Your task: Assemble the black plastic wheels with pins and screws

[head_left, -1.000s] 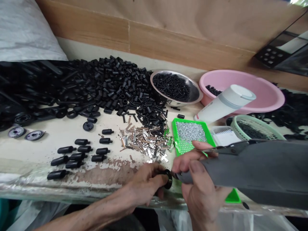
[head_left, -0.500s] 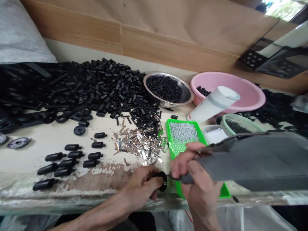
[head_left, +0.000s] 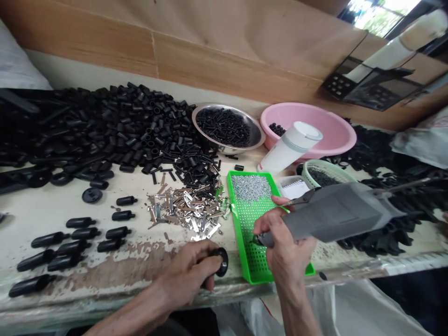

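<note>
I have the left hand (head_left: 196,268) clamped on the disc (head_left: 223,262) near the table's (head_left: 136,212) near edge, thumb and fingers closed, the disc's right side uncovered; I judge this grip is meant to keep its face accessible. The right hand (head_left: 285,242) is wrapped around the front end of the grey tool (head_left: 336,210), whose tip points left over the tray (head_left: 241,254), apart from the disc. Holding it so far forward probably steadies the tip.

The tray runs back from near the table's near edge. Silver bits (head_left: 252,186) gather at its far end, its rim presumably stopping them from scattering. Just left of the tray I note loose metal strips (head_left: 191,207), likely laid there for easy reach. Handles (head_left: 80,222) lie on their sides toward the near left corner, spaced apart, apparently to keep them separate from the black pile (head_left: 140,123) along the far edge. Beyond the tray, the steel bowl (head_left: 229,151) and pink basin (head_left: 329,126) contain small black parts, seemingly to prevent mixing.
</note>
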